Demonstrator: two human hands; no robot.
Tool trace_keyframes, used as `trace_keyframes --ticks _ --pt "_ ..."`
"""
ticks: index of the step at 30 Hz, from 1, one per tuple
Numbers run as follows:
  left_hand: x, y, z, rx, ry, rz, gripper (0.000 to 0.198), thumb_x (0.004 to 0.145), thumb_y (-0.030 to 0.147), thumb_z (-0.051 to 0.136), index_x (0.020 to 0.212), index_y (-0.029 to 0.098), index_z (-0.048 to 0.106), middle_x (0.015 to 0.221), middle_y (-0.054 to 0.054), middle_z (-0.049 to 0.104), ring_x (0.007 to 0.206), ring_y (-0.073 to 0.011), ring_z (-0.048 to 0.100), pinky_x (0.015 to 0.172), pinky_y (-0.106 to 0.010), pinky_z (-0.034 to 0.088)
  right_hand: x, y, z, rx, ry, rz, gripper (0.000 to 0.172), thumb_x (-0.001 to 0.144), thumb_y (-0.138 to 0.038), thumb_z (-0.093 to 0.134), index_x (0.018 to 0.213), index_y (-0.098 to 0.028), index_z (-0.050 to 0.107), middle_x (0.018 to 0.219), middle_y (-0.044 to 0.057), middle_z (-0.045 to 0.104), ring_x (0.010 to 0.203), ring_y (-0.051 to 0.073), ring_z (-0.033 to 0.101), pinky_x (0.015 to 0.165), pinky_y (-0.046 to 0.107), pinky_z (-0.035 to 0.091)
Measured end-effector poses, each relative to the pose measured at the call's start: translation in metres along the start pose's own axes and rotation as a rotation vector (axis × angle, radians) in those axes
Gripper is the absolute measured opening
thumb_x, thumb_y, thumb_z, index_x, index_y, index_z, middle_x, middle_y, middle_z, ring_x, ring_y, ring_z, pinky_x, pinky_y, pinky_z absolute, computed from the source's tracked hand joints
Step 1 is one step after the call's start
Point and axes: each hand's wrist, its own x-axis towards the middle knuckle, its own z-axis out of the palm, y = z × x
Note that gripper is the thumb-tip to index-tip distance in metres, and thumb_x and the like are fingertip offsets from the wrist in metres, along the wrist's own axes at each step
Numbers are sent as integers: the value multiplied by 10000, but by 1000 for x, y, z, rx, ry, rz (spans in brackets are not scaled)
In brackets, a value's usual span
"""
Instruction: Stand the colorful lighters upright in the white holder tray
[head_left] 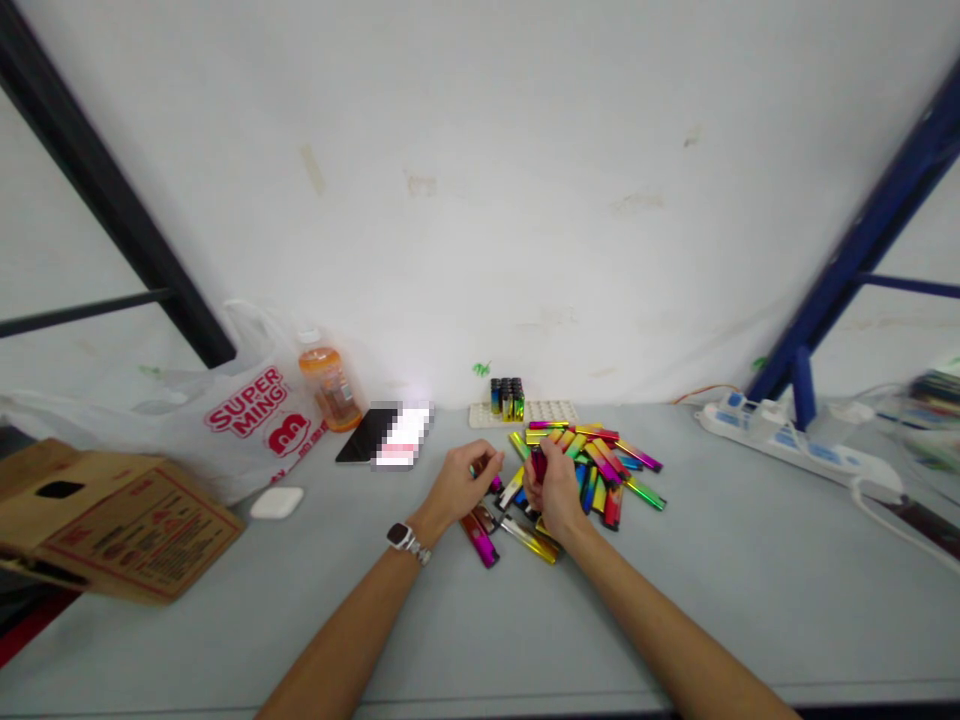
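The head view showed a dark red lighter in the right hand, with the fingers closed around it, in front of the white tray. The lighter looked light and hard, and its smooth, shiny skin seemed a bit slippery, so a gentle pinch on its long sides, near the middle, looked best. The left hand was curled up in front of the tray's left end, but I could not tell if it held anything. A messy pile of lighters lay in front of the tray and past its right end, and a small bunch of lighters stood up on its left part. Left of the tray were a dark tablet and an orange bottle.
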Motion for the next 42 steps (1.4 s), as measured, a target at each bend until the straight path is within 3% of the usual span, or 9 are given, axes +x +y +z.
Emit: trace_keyframes --ticks 12,29,36,42 --pt "0 0 0 18 4 2 354 932 418 496 709 165 601 640 -3 612 616 -130 560 611 -240 444 -4 -5 5 -47 19 -22 488 863 -496 390 444 -246 389 332 -42 272 313 99 231 326 265 142" --pt "0 1 1 11 9 1 325 930 385 514 708 163 601 635 4 602 611 -125 551 610 -234 434 -1 -2 3 23 18 5 512 847 -517 407 424 -228 408 333 -54 263 302 83 211 322 234 136" --pt "0 4 -1 -2 32 19 282 932 348 519 743 159 608 682 0 606 633 -118 556 633 -235 443 2 0 2 151 -100 92 585 807 -701 400 533 -196 510 382 -58 315 333 71 231 353 221 123" --pt "0 8 10 -178 122 45 177 894 330 598 943 165 639 897 -36 642 754 -126 602 703 -242 495 1 5 5 -34 -24 -16 480 785 -681 549 715 -208 508 524 -61 427 420 87 338 386 225 243"
